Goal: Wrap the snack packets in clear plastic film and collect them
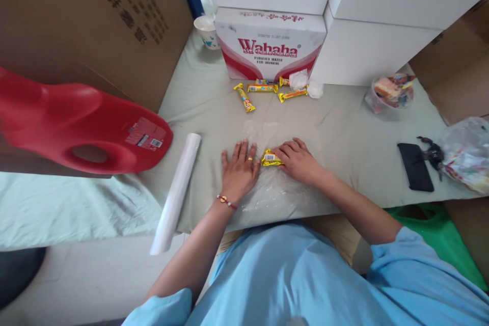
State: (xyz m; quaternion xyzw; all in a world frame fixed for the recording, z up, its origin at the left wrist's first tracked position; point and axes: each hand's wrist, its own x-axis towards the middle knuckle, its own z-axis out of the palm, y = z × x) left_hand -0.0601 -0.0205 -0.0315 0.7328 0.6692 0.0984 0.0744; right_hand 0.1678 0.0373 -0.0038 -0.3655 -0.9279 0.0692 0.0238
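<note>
A clear plastic sheet (282,196) lies flat on the cloth in front of me. On it rests a yellow-wrapped snack bar (270,158), its barcode side showing. My right hand (298,161) grips the bar's right end, and its fingers hide that end. Flat on the sheet's left part, my left hand (240,170) has its fingers spread, with the thumb close to the bar's left end. Farther back, several similar snack bars (262,88) lie beside crumpled white wads (315,89).
A white film roll (178,191) lies left, overhanging the front edge, near a red jug (95,127). Behind stand a Wahaba carton (271,48) and a paper cup (208,33). To the right are a plastic tub (389,94), a black phone (415,167) and a plastic bag (468,153).
</note>
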